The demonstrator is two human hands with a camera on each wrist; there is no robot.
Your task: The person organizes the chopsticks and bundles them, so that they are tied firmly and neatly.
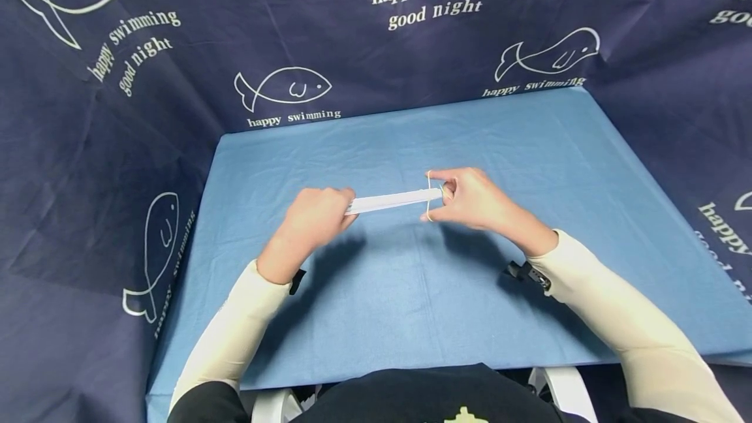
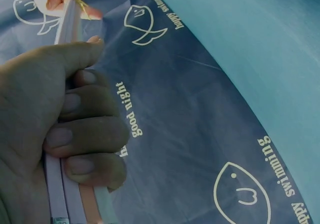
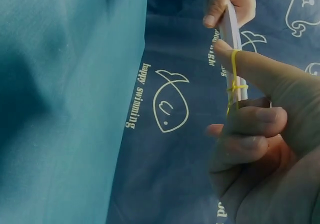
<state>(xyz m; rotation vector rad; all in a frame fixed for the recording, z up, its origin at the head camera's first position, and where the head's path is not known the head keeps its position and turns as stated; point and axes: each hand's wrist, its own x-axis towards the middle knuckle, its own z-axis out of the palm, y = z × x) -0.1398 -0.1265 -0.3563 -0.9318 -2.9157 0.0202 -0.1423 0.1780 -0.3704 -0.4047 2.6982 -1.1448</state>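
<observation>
Pale bundle (image 1: 392, 202), left grip (image 1: 314, 217) curled round, right grip (image 1: 476, 198) spreading rubber band (image 3: 233, 62)

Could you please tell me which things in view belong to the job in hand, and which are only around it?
Job in hand:
pale flat bundle
left hand, gripping it
yellow rubber band, stretched on the right hand

Only around it:
blue table covering
dark printed curtain
white parts, perhaps a chair
</observation>
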